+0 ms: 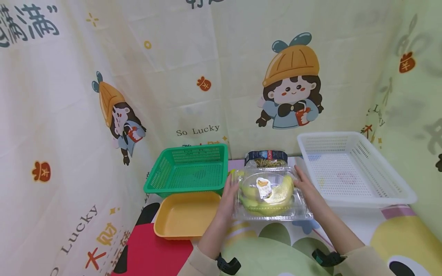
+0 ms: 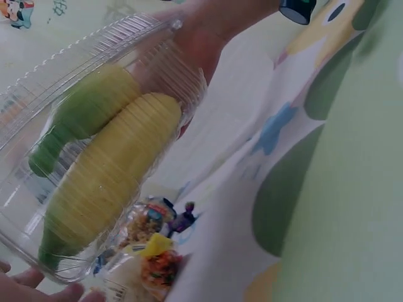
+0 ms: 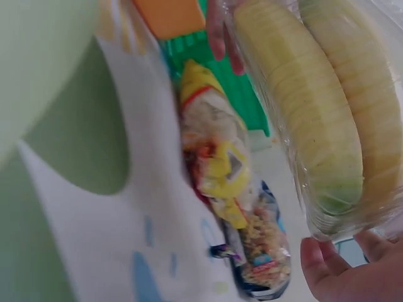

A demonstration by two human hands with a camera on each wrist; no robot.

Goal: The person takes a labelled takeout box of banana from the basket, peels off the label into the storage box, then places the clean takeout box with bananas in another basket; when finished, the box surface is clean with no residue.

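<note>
A clear plastic clamshell box of bananas is held up above the table between both hands. My left hand grips its left end, and my right hand grips the right end. A white sticker with a banana picture is on the lid. The left wrist view shows greenish-yellow bananas through the plastic, with left fingertips near the lower edge. In the right wrist view, right fingers touch the box's end. Behind the box stands a bag of pasta with a navy label, partly hidden.
On the left, a green basket stands behind a yellow-orange tray. A white basket is at right. A yellow-and-red packet lies beside the pasta bag. Printed curtains enclose the table.
</note>
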